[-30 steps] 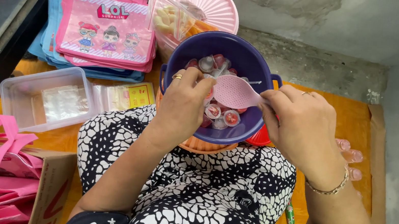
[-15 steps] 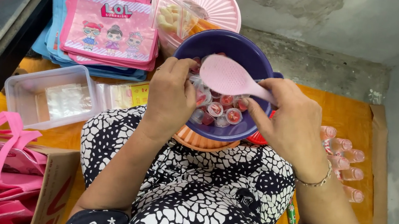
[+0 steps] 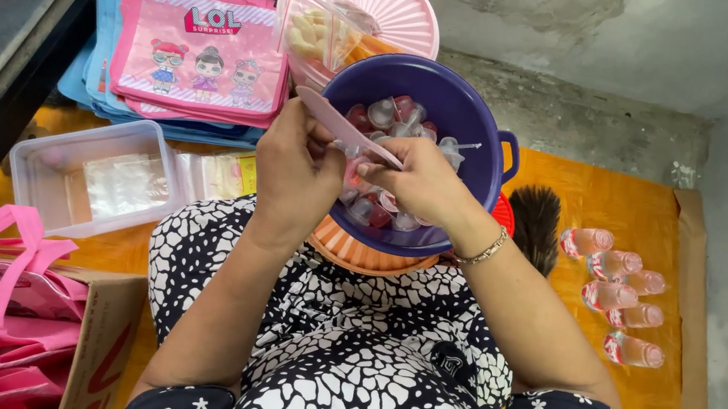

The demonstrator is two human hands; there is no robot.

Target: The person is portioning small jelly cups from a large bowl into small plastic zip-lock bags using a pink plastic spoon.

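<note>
Two hands over a purple bowl (image 3: 485, 136)
Left hand (image 3: 298, 172) and right hand (image 3: 418, 184) pinch a pink lid (image 3: 346, 127) (both closed on it) above small jelly cups (image 3: 394, 115).

Glossy purple plastic bowl (image 3: 477, 126), matt pink plastic scoop (image 3: 337, 122), clear plastic tub (image 3: 44, 181), woven orange floor mat (image 3: 637, 198), rough concrete wall (image 3: 592, 38).

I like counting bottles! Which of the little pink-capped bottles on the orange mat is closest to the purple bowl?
The top one in the row, lying nearest the purple bowl. The other four lie lower and farther right, toward the wall.
</note>
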